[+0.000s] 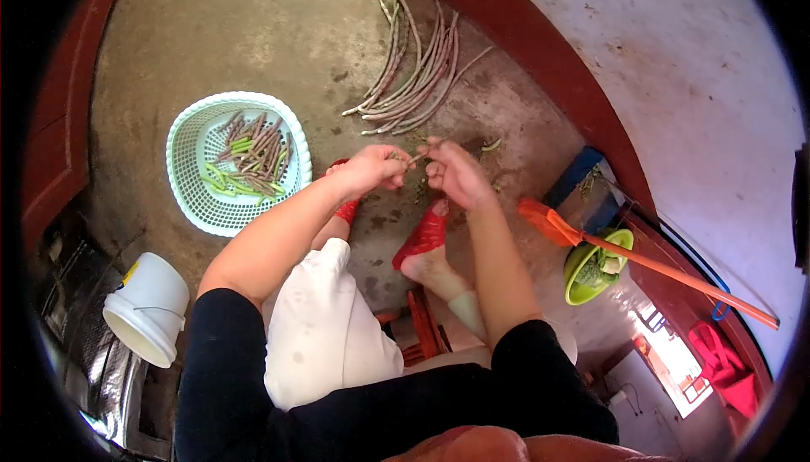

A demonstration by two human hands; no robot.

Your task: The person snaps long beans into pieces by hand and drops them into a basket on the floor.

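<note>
Head view: a short bean piece [415,159] sits between the two hands, to the right of the basket [187,171] and above the floor [152,65]. Its long axis runs across from hand to hand, roughly pointing back toward the basket, with the right end tilted slightly outward from the person. The left hand [375,167] is on the basket side and so the nearer one to it; the right hand [456,173] is at the far end of the piece. The left grip pinches the bean between thumb and fingers, and the right grip does the same with fingertips; exactly where each pad presses is too small to tell.

Counted: one bean piece in the hands; one basket, holding roughly two dozen or more cut pieces [257,148], overlapping too much for a sure number; one loose bundle of long beans [409,103] on the floor, beyond and right of the basket, perhaps a dozen or more. There is one white bucket [160,285] on the person's side of the basket, and, well to the basket's right, one green bowl [572,280] and one orange handle [666,271].
</note>
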